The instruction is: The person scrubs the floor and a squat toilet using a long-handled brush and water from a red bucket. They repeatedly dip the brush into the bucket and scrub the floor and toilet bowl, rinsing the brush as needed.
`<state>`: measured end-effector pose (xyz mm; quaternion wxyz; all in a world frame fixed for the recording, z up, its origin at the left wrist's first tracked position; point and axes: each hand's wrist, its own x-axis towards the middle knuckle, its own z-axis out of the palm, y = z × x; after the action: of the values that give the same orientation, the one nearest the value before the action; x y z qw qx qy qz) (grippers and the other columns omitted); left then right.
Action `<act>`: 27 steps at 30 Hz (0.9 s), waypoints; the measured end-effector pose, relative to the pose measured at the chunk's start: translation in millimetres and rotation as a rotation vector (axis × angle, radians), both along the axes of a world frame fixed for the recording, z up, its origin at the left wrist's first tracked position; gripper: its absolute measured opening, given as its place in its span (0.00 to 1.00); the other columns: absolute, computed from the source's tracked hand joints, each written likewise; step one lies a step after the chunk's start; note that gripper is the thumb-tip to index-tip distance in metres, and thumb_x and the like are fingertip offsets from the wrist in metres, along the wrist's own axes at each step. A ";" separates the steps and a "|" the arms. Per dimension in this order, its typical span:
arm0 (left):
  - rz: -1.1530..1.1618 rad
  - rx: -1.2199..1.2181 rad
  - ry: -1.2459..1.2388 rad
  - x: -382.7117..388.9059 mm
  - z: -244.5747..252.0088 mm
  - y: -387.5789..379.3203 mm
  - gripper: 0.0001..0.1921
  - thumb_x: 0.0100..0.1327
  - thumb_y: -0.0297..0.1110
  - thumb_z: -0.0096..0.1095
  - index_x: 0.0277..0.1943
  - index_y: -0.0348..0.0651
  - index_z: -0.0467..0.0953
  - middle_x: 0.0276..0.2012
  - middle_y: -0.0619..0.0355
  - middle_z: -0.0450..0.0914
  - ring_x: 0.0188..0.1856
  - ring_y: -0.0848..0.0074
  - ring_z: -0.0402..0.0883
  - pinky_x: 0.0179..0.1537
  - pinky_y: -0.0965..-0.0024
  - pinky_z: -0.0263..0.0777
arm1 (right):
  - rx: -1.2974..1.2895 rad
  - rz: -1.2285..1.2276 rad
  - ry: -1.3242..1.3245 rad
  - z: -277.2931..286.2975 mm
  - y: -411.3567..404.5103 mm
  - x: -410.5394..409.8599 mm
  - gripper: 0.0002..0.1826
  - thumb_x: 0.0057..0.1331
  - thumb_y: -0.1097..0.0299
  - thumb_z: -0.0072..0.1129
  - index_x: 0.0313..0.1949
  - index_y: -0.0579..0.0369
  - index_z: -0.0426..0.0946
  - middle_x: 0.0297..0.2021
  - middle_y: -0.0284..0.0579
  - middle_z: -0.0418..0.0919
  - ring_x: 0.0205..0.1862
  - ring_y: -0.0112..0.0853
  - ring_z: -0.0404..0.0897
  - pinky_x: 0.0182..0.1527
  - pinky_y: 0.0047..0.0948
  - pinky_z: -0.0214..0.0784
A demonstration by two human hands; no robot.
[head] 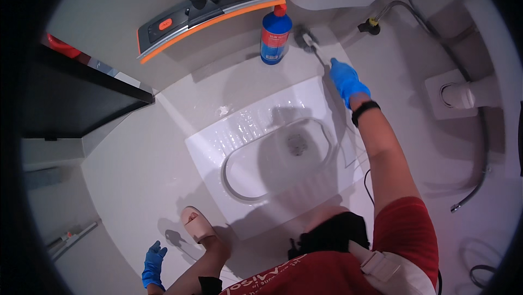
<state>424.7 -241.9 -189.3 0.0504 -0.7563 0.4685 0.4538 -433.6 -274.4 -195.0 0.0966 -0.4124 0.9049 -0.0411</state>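
My right hand [346, 80], in a blue glove, grips the light handle of a toilet brush [305, 40] beyond the far right corner of the squat toilet. The brush's dark, round bristle head lies near the wall. Left of it, a blue bottle [276, 38] with a red cap and a printed label stands upright on the floor. My left hand [154, 262], also gloved in blue, hangs at the lower left with nothing in it, its fingers apart. Between my hands, the white ceramic squat toilet [253, 164] is set in the floor, its ribbed side wet and shiny.
A grey and orange squeegee or mop head [212, 13] juts in at the top, over the bottle. A black panel [90, 87] stands at left. On the right are a white drain pipe [470, 95] and a loose grey hose [478, 184]. My slippered foot [197, 224] is beside the toilet.
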 end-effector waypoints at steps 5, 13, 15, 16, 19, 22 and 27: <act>-0.044 0.007 -0.035 10.9 -2.5 -14.1 0.27 0.53 0.30 0.63 0.56 0.34 0.63 0.52 0.46 0.69 0.55 0.64 0.68 0.53 0.68 0.63 | -0.060 -0.064 0.062 -6.7 -17.0 -40.7 0.17 0.62 0.62 0.36 0.46 0.54 0.69 0.42 0.57 0.74 0.46 0.50 0.72 0.47 0.43 0.63; -0.110 -0.074 0.040 14.7 -19.2 -23.4 0.28 0.52 0.33 0.64 0.56 0.39 0.64 0.48 0.49 0.72 0.47 0.70 0.72 0.41 0.71 0.67 | -0.132 -0.321 -0.313 -26.6 217.2 -17.2 0.19 0.63 0.63 0.34 0.51 0.54 0.65 0.37 0.61 0.74 0.39 0.54 0.73 0.42 0.47 0.65; -0.015 -0.013 0.068 -16.4 -9.5 -33.4 0.28 0.52 0.29 0.64 0.56 0.34 0.64 0.51 0.45 0.70 0.54 0.65 0.68 0.53 0.68 0.63 | 0.183 -0.273 -0.047 -24.1 329.2 17.9 0.20 0.62 0.65 0.37 0.54 0.53 0.63 0.36 0.61 0.74 0.38 0.53 0.74 0.40 0.47 0.65; 0.007 -0.028 0.099 -8.1 -10.2 -31.7 0.28 0.51 0.28 0.65 0.56 0.33 0.64 0.51 0.45 0.70 0.54 0.65 0.69 0.53 0.68 0.64 | 0.343 -0.357 -0.077 -21.3 351.8 20.7 0.21 0.62 0.65 0.37 0.54 0.52 0.63 0.35 0.60 0.75 0.38 0.51 0.75 0.40 0.46 0.66; 0.035 -0.061 0.133 2.4 -15.1 -32.7 0.29 0.50 0.28 0.66 0.56 0.33 0.63 0.50 0.44 0.70 0.53 0.64 0.69 0.53 0.67 0.64 | 0.317 -0.315 -0.064 -4.0 311.1 19.7 0.21 0.62 0.65 0.36 0.54 0.52 0.63 0.36 0.59 0.75 0.39 0.51 0.75 0.41 0.46 0.65; 0.012 -0.077 0.113 1.2 -18.5 -37.6 0.30 0.51 0.28 0.65 0.56 0.32 0.63 0.50 0.43 0.70 0.53 0.64 0.69 0.53 0.66 0.64 | -0.054 -0.591 -0.384 -18.8 193.1 0.7 0.21 0.65 0.56 0.32 0.45 0.55 0.70 0.37 0.56 0.76 0.39 0.46 0.75 0.41 0.42 0.65; -0.067 -0.077 0.053 2.4 -40.3 -63.4 0.31 0.49 0.32 0.68 0.55 0.32 0.63 0.50 0.42 0.71 0.50 0.65 0.72 0.51 0.67 0.65 | -0.183 -0.233 -0.191 -38.8 49.6 48.7 0.20 0.66 0.60 0.29 0.38 0.59 0.72 0.35 0.57 0.75 0.39 0.51 0.74 0.41 0.42 0.66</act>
<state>427.1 -305.3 -229.6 0.0238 -0.7294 0.5119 0.4532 -384.8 -224.9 -233.8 0.1388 -0.3060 0.9258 -0.1734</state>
